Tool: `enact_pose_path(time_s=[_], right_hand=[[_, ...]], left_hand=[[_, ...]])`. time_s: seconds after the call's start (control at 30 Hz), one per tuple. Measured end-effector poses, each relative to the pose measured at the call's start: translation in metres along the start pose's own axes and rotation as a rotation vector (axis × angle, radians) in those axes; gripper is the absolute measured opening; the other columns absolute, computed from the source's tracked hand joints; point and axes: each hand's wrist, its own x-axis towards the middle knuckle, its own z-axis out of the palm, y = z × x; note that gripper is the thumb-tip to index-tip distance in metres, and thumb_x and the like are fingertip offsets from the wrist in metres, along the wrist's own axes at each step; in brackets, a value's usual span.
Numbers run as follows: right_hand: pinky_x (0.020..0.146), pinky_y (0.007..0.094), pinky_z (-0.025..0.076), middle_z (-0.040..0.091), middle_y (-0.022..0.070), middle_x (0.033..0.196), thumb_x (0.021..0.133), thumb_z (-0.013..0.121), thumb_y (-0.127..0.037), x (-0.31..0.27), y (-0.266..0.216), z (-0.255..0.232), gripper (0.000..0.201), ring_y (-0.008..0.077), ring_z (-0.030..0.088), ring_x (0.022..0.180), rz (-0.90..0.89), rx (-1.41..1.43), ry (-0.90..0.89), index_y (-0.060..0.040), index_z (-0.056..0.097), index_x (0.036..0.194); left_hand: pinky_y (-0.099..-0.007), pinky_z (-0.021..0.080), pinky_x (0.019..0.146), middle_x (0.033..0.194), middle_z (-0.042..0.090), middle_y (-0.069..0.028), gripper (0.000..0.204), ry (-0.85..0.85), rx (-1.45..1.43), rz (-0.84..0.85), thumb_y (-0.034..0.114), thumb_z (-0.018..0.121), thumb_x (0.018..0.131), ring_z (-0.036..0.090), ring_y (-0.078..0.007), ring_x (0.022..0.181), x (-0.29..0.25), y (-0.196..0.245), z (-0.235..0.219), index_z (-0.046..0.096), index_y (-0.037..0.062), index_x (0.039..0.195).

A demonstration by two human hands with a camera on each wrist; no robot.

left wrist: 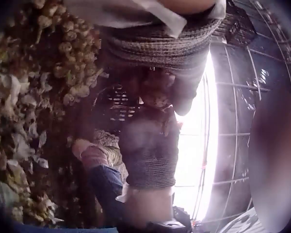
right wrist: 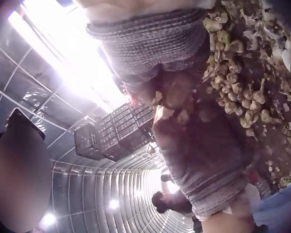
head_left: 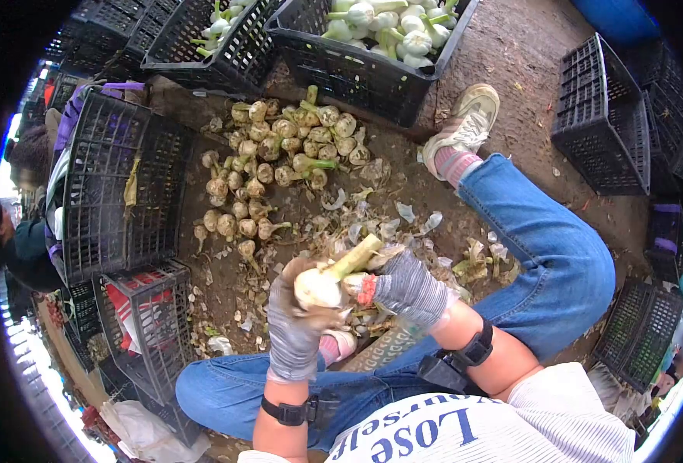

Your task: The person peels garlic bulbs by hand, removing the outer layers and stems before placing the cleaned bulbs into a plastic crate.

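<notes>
A pale garlic bulb with a thick green-white stem is held between my two hands over the littered ground. My left hand, in a grey knit glove, grips the bulb from the left, its fingers blurred. From the right, my gloved right hand pinches at the bulb beside the stem, with an orange-red band round its thumb. Brown outer skin hangs about the bulb. Both wrist views show the gloved hands close together, the bulb mostly in shadow between them.
Unpeeled garlic bulbs lie heaped on the ground ahead, with loose peelings nearer. Black crates of cleaned garlic stand beyond. A tall black crate is at left, another crate at right. My bent legs flank the work.
</notes>
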Motion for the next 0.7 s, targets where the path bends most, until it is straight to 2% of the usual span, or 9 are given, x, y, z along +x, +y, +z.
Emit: enact_pose_path(time_s=[0.03, 0.07, 0.1, 0.17, 0.33, 0.37, 0.53, 0.57, 0.7], right_hand=[[0.077, 0.0249, 0.045, 0.061, 0.0047, 0.095, 0.073, 0.069, -0.019, 0.001, 0.003, 0.000, 0.038, 0.0104, 0.055, 0.086, -0.066, 0.026, -0.021, -0.0028, 0.056, 0.105], [0.076, 0.0249, 0.045, 0.061, 0.0037, 0.093, 0.073, 0.068, -0.018, 0.001, 0.006, -0.001, 0.036, 0.0104, 0.055, 0.086, -0.131, 0.050, -0.042, -0.0040, 0.056, 0.104], [0.074, 0.0261, 0.045, 0.059, 0.0040, 0.090, 0.075, 0.064, -0.017, 0.003, 0.010, -0.004, 0.032, 0.0113, 0.055, 0.083, -0.287, -0.264, -0.022, -0.0044, 0.055, 0.103], [0.074, 0.0266, 0.045, 0.058, 0.0045, 0.090, 0.076, 0.063, -0.017, 0.006, 0.011, -0.002, 0.031, 0.0116, 0.055, 0.083, -0.296, -0.231, -0.028, -0.0046, 0.055, 0.103], [0.077, 0.0265, 0.043, 0.056, 0.0064, 0.098, 0.079, 0.058, -0.017, 0.011, 0.028, -0.006, 0.028, 0.0113, 0.051, 0.090, -0.244, -0.141, 0.057, -0.0037, 0.053, 0.103], [0.076, 0.0256, 0.044, 0.057, 0.0052, 0.097, 0.080, 0.059, -0.016, 0.005, 0.025, -0.003, 0.027, 0.0103, 0.052, 0.088, -0.121, 0.157, 0.009, -0.0036, 0.054, 0.103], [0.071, 0.0237, 0.045, 0.060, 0.0033, 0.090, 0.078, 0.062, -0.019, 0.002, 0.008, 0.005, 0.028, 0.0094, 0.055, 0.081, -0.024, 0.215, 0.050, -0.0040, 0.056, 0.101], [0.069, 0.0232, 0.046, 0.061, 0.0030, 0.087, 0.077, 0.064, -0.020, 0.002, 0.010, 0.004, 0.029, 0.0093, 0.056, 0.078, -0.004, 0.254, 0.054, -0.0041, 0.057, 0.100], [0.068, 0.0229, 0.046, 0.061, 0.0031, 0.085, 0.075, 0.067, -0.022, 0.011, 0.029, -0.001, 0.031, 0.0093, 0.056, 0.077, 0.006, 0.106, 0.085, -0.0038, 0.058, 0.099]], left_hand=[[-0.0357, 0.050, 0.079, 0.110, 0.052, -0.0112, 0.075, 0.062, -0.105, -0.194, 0.053, 0.071, 0.060, 0.054, -0.0238, 0.099, 0.003, 0.002, -0.001, 0.046, 0.0068, 0.114], [-0.0357, 0.050, 0.079, 0.110, 0.052, -0.0112, 0.075, 0.062, -0.105, -0.198, 0.053, 0.071, 0.060, 0.054, -0.0238, 0.099, 0.005, -0.002, -0.006, 0.046, 0.0068, 0.114], [-0.0331, 0.051, 0.070, 0.103, 0.055, -0.0098, 0.075, 0.110, -0.342, -0.427, 0.061, 0.063, 0.061, 0.056, -0.0229, 0.090, 0.006, -0.008, -0.015, 0.049, 0.0069, 0.110], [-0.0288, 0.049, 0.050, 0.083, 0.060, -0.0060, 0.072, 0.132, -0.574, -0.726, 0.073, 0.047, 0.066, 0.059, -0.0214, 0.070, 0.014, -0.003, -0.008, 0.054, 0.0098, 0.101], [-0.0329, 0.048, 0.050, 0.083, 0.059, -0.0056, 0.061, 0.004, -0.465, -0.579, 0.065, 0.050, 0.072, 0.058, -0.0205, 0.067, 0.013, -0.003, -0.007, 0.053, 0.0100, 0.098], [-0.0335, 0.049, 0.052, 0.084, 0.059, -0.0056, 0.060, 0.056, -0.448, -0.510, 0.063, 0.051, 0.072, 0.058, -0.0204, 0.068, 0.010, -0.006, -0.005, 0.052, 0.0099, 0.099], [-0.0331, 0.052, 0.062, 0.096, 0.057, -0.0060, 0.060, -0.030, -0.298, -0.271, 0.051, 0.060, 0.074, 0.058, -0.0187, 0.084, 0.007, -0.019, -0.013, 0.047, 0.0057, 0.111], [-0.0271, 0.051, 0.067, 0.097, 0.055, -0.0052, 0.057, -0.008, -0.298, -0.239, 0.041, 0.062, 0.076, 0.056, -0.0148, 0.085, 0.006, -0.021, -0.012, 0.045, 0.0029, 0.115], [-0.0324, 0.052, 0.072, 0.104, 0.055, -0.0088, 0.063, 0.035, -0.149, -0.186, 0.047, 0.063, 0.073, 0.055, -0.0204, 0.095, 0.003, -0.020, -0.009, 0.045, 0.0037, 0.115]])
